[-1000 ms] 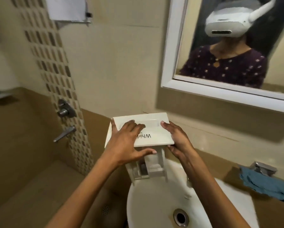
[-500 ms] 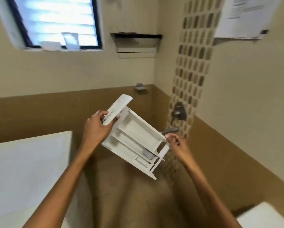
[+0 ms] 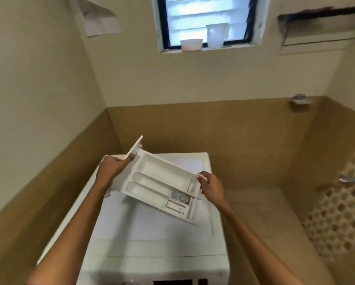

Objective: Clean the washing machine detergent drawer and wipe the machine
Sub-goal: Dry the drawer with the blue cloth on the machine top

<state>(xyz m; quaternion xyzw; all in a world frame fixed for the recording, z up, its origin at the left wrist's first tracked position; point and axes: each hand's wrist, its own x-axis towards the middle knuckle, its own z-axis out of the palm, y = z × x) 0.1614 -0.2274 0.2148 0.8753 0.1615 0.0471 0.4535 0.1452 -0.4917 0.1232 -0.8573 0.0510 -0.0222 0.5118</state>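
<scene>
Two hands carried the detergent drawer (image 3: 160,186) above the top of the washing machine (image 3: 151,233), clear of the lid, with its compartments facing up. It was tilted, the front panel high and to the left. The left grip (image 3: 112,169) was closed around the drawer's front end, with the thumb against the panel. The right grip (image 3: 210,186) pinched the far rear corner with curled fingertips.

The step looked like bringing the drawer back to refit it. A dark slot (image 3: 172,282) showed at the machine's front, at the frame's bottom edge. To do this well, the drawer would need levelling and turning so the rear end led into that opening. The left grip could keep hold of the panel to steer, and the right would have to let go before the corner entered. Both sides would have to meet the runners squarely, and if it jammed it should be backed out rather than forced. The grey cap (image 3: 180,197) near the rear ought to be seated first.

Nothing else rested on the machine's white top. Around it were a tiled bathroom corner, two cups (image 3: 192,44) on the sill of a louvred window (image 3: 205,21), a wall shelf (image 3: 324,31), a mosaic strip (image 3: 341,219) and a tap (image 3: 352,178) at the right.
</scene>
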